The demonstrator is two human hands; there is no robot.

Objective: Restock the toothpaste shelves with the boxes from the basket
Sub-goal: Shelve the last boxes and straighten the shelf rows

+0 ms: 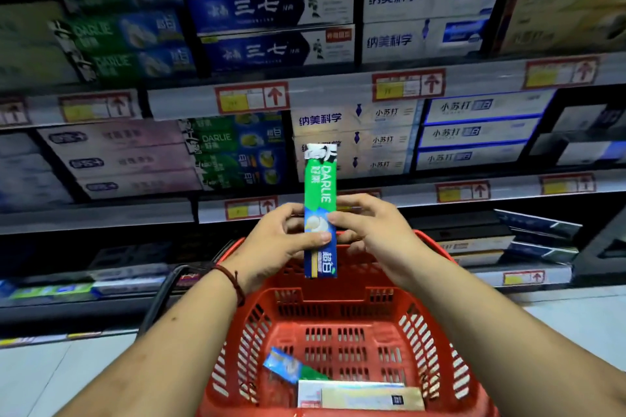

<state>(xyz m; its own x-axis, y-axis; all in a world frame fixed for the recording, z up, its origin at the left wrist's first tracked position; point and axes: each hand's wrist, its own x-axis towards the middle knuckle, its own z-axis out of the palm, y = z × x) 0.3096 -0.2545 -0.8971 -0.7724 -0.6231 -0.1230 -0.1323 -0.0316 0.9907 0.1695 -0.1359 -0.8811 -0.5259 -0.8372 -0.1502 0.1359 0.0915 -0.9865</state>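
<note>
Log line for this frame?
held: upright green cardboard toothpaste box | grip: left hand, right hand | below: red plastic basket, boxes inside

Head view, down toward near shelves (176,210)

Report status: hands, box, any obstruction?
Both gripping: left hand and right hand on green Darlie box, upright over red basket. More boxes in basket. Nothing seen before shelf's Darlie stack.

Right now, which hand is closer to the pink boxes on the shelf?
Left. The left hand grips the green Darlie box on the side toward the pink boxes; the right hand grips its other side, farther away.
</note>
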